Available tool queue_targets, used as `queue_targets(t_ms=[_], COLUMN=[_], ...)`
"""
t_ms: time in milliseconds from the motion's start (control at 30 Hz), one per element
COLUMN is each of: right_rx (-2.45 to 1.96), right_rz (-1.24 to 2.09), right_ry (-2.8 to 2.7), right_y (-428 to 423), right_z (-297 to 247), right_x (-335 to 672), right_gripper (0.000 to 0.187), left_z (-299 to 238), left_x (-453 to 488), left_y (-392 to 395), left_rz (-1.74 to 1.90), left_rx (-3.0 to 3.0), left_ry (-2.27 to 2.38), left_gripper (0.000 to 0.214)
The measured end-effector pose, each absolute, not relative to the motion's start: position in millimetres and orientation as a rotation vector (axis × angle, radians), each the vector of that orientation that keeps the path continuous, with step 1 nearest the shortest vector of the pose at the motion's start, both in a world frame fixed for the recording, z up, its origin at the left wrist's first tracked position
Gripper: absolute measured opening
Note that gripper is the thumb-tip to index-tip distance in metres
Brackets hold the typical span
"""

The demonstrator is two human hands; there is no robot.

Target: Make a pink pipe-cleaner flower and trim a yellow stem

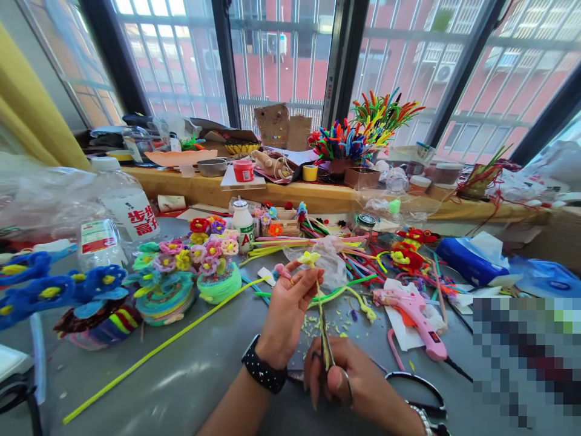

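Pinching a flower stem (pixel 318 298), left hand (pixel 287 309) meets right hand (pixel 347 380) clenching scissors (pixel 327 346), glue gun (pixel 415 315) just beside.

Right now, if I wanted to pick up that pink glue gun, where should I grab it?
Probably the handle, from above on the near side. The glue gun lies flat on its side on white paper, nozzle pointing left and handle angled toward you, so that end is free, away from the tip.
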State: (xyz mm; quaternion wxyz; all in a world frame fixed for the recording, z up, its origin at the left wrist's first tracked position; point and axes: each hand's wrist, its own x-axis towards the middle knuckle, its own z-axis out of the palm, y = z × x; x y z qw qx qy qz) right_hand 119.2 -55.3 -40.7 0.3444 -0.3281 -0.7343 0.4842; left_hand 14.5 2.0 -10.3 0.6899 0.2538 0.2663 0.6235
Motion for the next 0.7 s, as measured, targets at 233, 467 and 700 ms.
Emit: queue_targets(t_ms=[233,467,700], right_rx=[-0.909,-1.080,-1.062], right_rz=[1.238,1.119,1.085], right_ry=[-1.855,-1.824,-1.800], right_y=[-53.2,-51.3,-48.7], right_z=[-42.1,-48.8,-46.7], right_x=[117.0,116.2,124.5], right_gripper=[0.070,0.069,0.069], left_z=[-10.3,-10.1,-4.8], left_x=[14.9,11.3,6.3], left_y=[2.1,5.1,5.3], left_rz=[1.412,1.484,1.514], left_rx=[0.546,0.494,0.443], left_ry=[0.593,0.597,0.610], left_gripper=[0.029,0.025,0.019])
